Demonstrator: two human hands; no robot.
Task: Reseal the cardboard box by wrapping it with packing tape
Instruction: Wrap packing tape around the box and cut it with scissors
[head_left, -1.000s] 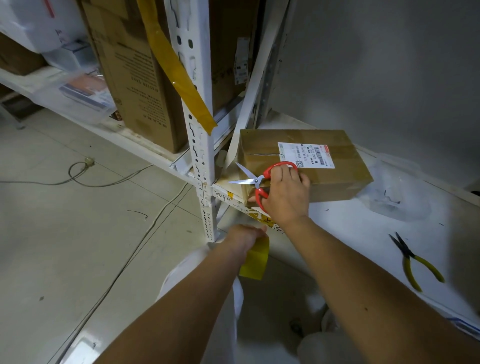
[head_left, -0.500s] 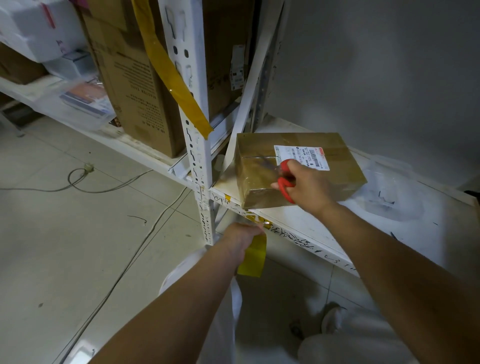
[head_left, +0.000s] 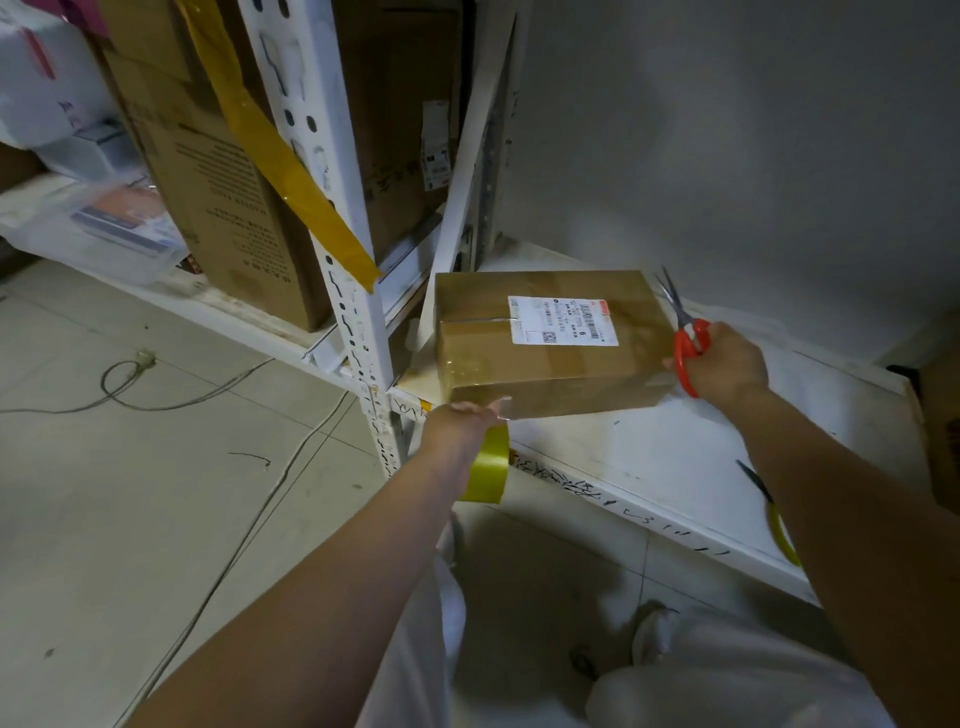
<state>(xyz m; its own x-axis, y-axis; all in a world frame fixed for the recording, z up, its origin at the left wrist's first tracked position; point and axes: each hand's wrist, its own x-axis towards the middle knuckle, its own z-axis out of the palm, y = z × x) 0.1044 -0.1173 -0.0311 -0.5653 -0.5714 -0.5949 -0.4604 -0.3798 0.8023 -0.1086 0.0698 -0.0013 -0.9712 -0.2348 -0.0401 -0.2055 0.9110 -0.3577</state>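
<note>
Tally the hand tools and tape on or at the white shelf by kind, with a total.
Red-handled scissors: 1, in the right hand
Yellow-handled pliers: 1, on the white shelf
Yellow tape roll: 1, in the left hand
Total: 3

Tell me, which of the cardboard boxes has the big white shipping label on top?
The small cardboard box on the white shelf, between the person's two hands. The taller boxes stand on the other shelf, left of it.

White shelf board (head_left: 649, 457), scuffed, with black marks along its front edge. A taped cardboard box (head_left: 545, 364) with a shipping label sits on its left end. Pliers (head_left: 769, 512) with yellow handles lie on it at the right, partly hidden by an arm.
</note>
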